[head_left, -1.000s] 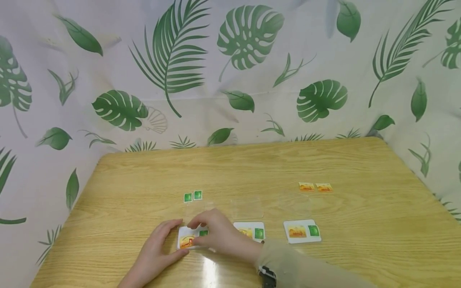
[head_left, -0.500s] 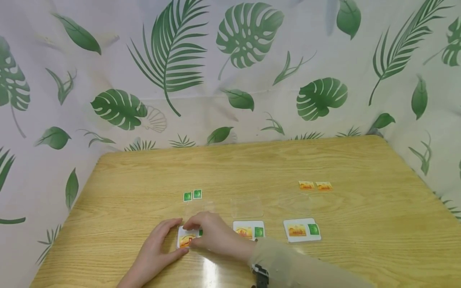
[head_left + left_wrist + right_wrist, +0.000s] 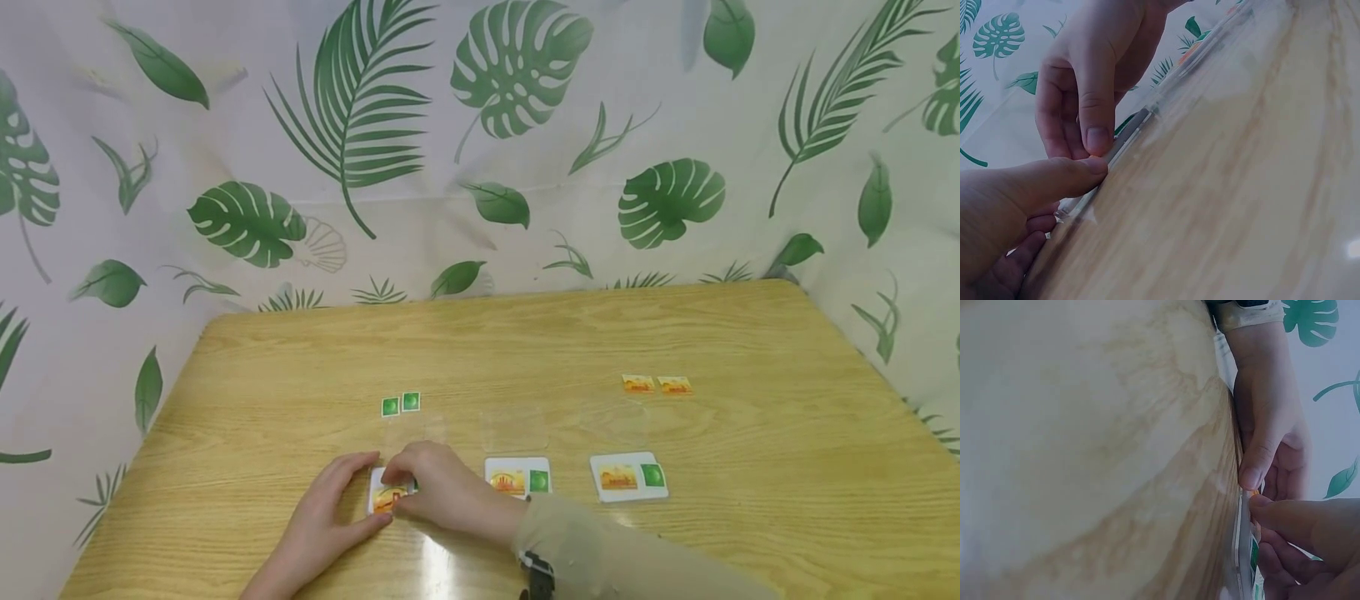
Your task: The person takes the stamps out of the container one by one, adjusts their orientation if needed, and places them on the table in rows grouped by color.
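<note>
My left hand (image 3: 322,510) holds a white card (image 3: 378,479) by its left part, thumb at the near edge and forefinger at the far edge. An orange picture stamp (image 3: 384,499) lies on this card. Over the card's right part, my right hand (image 3: 446,492) has its thumb and forefinger bent at the stamp, pinching it by its right and upper edges. A green stamp beside it is mostly hidden by the right fingers. In the right wrist view, the left thumb (image 3: 1279,512) and the right thumb (image 3: 1257,465) almost meet at the card's edge.
Two more white cards (image 3: 517,461) (image 3: 617,458) lie to the right, each with an orange and a green stamp. Clear film pieces (image 3: 513,431) lie behind the cards. Farther back are two green stamps (image 3: 390,407) and two orange stamps (image 3: 638,384) on the wooden table (image 3: 480,358).
My right hand has shifted slightly left over the card, covering more of the green stamp and revealing more of the middle card. The left hand stays in place.
</note>
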A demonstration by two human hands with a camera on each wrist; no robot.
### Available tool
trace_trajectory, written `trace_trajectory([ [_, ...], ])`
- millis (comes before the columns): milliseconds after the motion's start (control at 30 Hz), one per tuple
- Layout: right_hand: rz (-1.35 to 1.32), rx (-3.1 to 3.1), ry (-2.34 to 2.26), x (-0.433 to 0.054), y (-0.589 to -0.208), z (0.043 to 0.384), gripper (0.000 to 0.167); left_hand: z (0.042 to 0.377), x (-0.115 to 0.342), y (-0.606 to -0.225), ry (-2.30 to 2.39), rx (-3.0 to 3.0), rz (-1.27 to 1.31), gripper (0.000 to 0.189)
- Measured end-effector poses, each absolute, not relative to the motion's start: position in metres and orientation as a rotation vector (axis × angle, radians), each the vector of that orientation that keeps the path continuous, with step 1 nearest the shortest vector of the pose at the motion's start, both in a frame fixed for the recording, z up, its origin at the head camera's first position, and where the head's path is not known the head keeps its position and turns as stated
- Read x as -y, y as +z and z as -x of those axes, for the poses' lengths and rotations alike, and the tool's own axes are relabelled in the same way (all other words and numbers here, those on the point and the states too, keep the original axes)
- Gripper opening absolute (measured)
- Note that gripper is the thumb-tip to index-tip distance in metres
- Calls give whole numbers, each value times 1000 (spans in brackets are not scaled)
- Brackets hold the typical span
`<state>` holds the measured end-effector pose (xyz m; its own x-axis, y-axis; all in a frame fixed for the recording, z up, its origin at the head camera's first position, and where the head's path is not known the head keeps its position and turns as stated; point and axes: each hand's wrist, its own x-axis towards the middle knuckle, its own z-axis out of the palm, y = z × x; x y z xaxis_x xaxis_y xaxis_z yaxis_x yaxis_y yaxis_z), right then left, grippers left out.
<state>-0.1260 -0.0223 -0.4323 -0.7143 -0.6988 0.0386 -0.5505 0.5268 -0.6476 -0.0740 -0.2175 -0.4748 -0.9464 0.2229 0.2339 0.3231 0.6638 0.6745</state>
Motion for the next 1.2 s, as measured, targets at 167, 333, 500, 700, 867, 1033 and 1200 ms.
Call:
trace_trajectory([
  [167, 1055, -2537, -940, 24, -431, 127, 22, 75, 218, -475, -1153, 2742, 461, 68],
  [333, 1076, -2536, -932, 24, -432, 127, 23, 75, 218, -475, -1145, 2741, 457, 68],
  [500, 1104, -2536, -927, 23, -432, 127, 24, 75, 218, -476, -1139, 2731, 457, 67],
  [700, 1123, -2556, -929, 21, -430, 127, 24, 74, 217, -474, -1118, 2715, 467, 65],
  [867, 1114, -2561, -903, 21, -429, 127, 26, 75, 217, -471, -1132, 2714, 466, 64],
  [1033, 1111, -2538, -896, 23, -430, 127, 22, 75, 217, -471, -1139, 2719, 458, 64],
  [1200, 1114, -2547, -882, 24, -429, 127, 22, 74, 217, -472, -1138, 2732, 445, 65],
])
